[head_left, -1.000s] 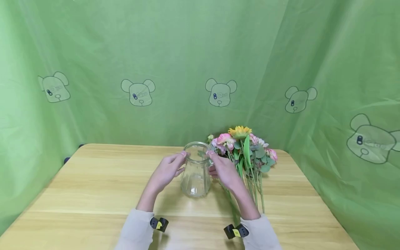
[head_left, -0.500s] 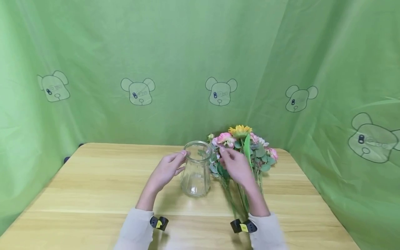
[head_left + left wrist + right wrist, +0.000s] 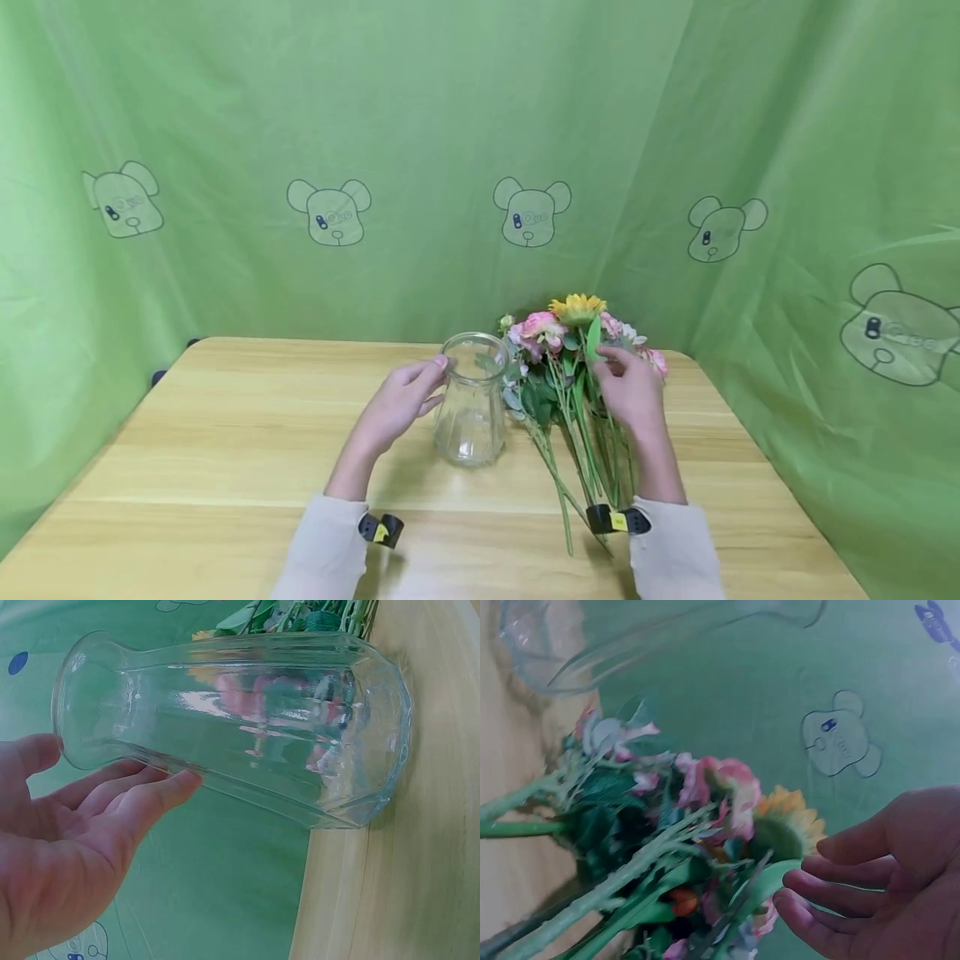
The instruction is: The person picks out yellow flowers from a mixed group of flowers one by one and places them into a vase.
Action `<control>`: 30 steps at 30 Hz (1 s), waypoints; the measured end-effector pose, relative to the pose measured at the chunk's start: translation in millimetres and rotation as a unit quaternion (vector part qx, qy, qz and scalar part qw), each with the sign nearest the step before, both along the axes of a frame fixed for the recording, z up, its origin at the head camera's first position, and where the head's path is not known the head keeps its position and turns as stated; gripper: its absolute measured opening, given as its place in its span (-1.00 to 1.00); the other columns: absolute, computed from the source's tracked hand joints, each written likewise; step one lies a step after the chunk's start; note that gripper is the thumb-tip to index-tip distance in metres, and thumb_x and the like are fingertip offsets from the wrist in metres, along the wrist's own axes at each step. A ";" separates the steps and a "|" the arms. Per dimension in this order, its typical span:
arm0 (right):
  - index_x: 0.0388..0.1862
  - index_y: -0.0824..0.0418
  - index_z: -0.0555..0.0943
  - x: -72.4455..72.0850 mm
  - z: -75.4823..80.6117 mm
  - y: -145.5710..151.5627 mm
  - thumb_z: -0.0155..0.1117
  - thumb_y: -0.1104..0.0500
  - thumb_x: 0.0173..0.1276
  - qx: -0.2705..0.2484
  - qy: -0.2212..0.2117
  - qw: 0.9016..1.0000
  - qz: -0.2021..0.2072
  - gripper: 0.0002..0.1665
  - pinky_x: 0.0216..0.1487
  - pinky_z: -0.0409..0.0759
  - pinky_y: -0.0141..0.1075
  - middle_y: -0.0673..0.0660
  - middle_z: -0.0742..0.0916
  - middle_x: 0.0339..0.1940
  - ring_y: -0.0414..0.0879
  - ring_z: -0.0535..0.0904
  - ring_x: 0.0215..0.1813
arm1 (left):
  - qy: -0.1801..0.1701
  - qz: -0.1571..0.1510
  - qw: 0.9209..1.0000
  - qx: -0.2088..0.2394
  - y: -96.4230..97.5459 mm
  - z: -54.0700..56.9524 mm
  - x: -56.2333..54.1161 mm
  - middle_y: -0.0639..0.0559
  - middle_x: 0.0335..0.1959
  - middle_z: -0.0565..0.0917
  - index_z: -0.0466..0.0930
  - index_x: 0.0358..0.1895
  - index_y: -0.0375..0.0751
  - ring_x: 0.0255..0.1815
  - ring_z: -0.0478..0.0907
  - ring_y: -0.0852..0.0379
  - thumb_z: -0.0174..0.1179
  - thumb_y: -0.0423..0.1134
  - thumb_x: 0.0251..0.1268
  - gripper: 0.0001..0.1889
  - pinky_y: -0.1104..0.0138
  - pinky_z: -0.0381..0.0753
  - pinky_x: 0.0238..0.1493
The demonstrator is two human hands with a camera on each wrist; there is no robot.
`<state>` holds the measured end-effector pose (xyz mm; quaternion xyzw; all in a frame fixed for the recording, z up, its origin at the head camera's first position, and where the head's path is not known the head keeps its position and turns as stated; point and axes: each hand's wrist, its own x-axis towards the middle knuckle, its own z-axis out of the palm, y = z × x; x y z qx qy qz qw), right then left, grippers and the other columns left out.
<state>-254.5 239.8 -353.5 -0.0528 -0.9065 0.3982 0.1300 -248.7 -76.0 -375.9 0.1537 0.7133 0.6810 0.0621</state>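
Observation:
A clear glass vase (image 3: 469,417) stands upright on the wooden table, with faceted sides and a flared rim. At its left side is my left hand (image 3: 405,402), thumb at the rim and relaxed fingers along the neck, as the left wrist view shows. Right of the vase lies a bunch of flowers (image 3: 542,332), pink blooms, a yellow sunflower (image 3: 577,308) and long green stems, heads toward the back. Over the bunch's right part reaches my right hand (image 3: 633,392). Its fingers are extended close to a long green leaf (image 3: 769,883) beside the sunflower, holding nothing.
The wooden tabletop (image 3: 247,442) extends left of the vase. Directly behind its back edge hangs a green curtain (image 3: 427,275) printed with bear heads, which also closes in both sides. Loose stems (image 3: 564,500) point toward the front of the table.
My right hand has left the vase's rim and moved right, over the flowers. The left hand stays at the vase, which remains in place. The view has tilted slightly.

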 end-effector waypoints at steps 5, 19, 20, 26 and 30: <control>0.36 0.35 0.51 -7.1 -11.5 3.2 0.11 0.21 0.53 0.039 -0.014 0.999 0.002 -0.52 -0.08 0.72 0.02 0.42 0.72 0.09 0.29 0.66 0.07 | 0.000 -0.002 1.000 0.005 -1.4 1.1 1.5 -0.21 0.49 0.41 0.38 0.41 -0.41 0.54 0.31 -0.18 -0.06 0.07 0.63 -0.38 0.03 0.46 0.46; 0.37 0.33 0.52 -18.5 -27.9 6.0 0.20 0.25 0.46 0.044 -0.047 0.998 0.009 -0.48 -0.43 0.56 -0.33 0.42 0.73 0.03 0.15 0.68 -0.15 | 0.001 -0.004 1.000 0.003 -0.8 0.8 0.1 -0.21 0.48 0.42 0.39 0.42 -0.38 0.53 0.33 -0.17 -0.04 0.09 0.62 -0.38 0.11 0.51 0.43; 0.36 0.33 0.52 -18.8 -28.2 6.0 0.21 0.25 0.45 0.042 -0.048 0.998 0.009 -0.48 -0.44 0.56 -0.33 0.42 0.74 0.02 0.11 0.67 -0.19 | 0.000 -0.005 1.000 0.003 -0.9 0.7 0.1 -0.20 0.48 0.42 0.39 0.42 -0.38 0.53 0.33 -0.17 -0.04 0.09 0.62 -0.38 0.11 0.51 0.43; 0.35 0.34 0.54 -20.4 -28.7 6.0 0.22 0.26 0.43 0.018 -0.047 0.999 0.012 -0.48 -0.47 0.53 -0.33 0.39 0.76 -0.04 -0.03 0.63 -0.33 | -0.002 -0.007 1.000 0.008 -1.0 -0.2 -1.0 -0.19 0.50 0.39 0.37 0.43 -0.37 0.54 0.31 -0.17 -0.04 0.08 0.62 -0.38 0.06 0.47 0.46; 0.31 0.33 0.58 -20.0 -26.5 5.9 0.21 0.27 0.41 -0.016 -0.045 0.999 0.013 -0.51 -0.53 0.50 -0.35 0.37 0.77 -0.09 -0.03 0.62 -0.36 | -0.004 -0.005 1.000 0.009 -1.6 0.7 -1.0 -0.19 0.50 0.40 0.38 0.43 -0.37 0.54 0.31 -0.16 -0.03 0.07 0.62 -0.39 0.09 0.48 0.45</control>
